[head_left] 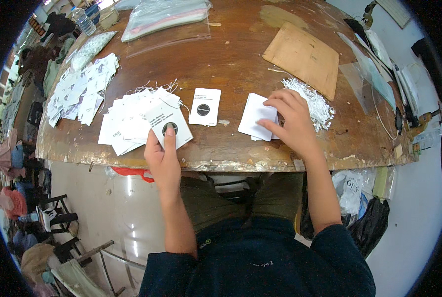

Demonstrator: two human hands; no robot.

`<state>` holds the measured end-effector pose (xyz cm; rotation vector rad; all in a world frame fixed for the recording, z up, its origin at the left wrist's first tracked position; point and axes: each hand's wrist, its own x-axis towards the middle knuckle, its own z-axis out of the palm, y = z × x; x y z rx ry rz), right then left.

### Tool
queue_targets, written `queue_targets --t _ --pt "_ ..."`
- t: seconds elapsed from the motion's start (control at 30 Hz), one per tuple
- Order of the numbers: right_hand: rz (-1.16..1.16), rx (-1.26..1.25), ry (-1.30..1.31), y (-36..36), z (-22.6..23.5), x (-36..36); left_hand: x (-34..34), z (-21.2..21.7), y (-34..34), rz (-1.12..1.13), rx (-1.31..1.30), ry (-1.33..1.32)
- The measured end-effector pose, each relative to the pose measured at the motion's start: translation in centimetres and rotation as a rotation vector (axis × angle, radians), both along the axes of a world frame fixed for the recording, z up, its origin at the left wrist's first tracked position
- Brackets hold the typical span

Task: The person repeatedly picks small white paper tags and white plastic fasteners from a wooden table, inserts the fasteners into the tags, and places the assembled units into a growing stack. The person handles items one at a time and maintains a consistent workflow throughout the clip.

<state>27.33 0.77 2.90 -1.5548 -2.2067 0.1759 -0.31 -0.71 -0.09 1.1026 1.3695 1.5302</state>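
My left hand [162, 156] grips a white hang tag [181, 129] between thumb and fingers, with the thumb over its black round print. Behind and left of it spreads a heap of white hang tags [124, 116] with white strings. One more printed tag [204, 106] lies flat by itself between my hands. Over a small stack of blank-faced white cards [250, 116], my right hand [291, 119] has its thumb and fingers apart, the tips at the top card. Whether they touch it I cannot tell. Just beyond that hand lies a bundle of white tag strings [314, 101].
A brown cardboard piece [305, 57] lies beyond the strings on the wooden table [231, 54]. Loose white tags [82, 91] spread at the left. Clear plastic bags [166, 20] are stacked at the back, near a water bottle [84, 21]. Plastic bags [352, 190] sit below the right edge.
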Motion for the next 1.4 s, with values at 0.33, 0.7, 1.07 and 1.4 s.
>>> queue_targets --t 0.33,0.7,1.07,1.4 --pt "-0.02 -0.051 -0.152 -0.9 -1.6 0.6 1.7 2.4 -2.3 -0.177 0.15 0.853" --pt "0.035 0.043 -0.07 -0.7 -1.0 0.9 0.7 1.8 -1.8 -0.052 0.12 0.569" --pt "0.072 0.104 0.259 -1.5 0.5 -0.4 1.0 1.3 -2.0 -0.143 0.101 0.148" --pt "0.428 0.237 0.18 -2.7 2.4 -5.5 2.5 0.2 -2.0 -0.481 -0.115 -0.466"
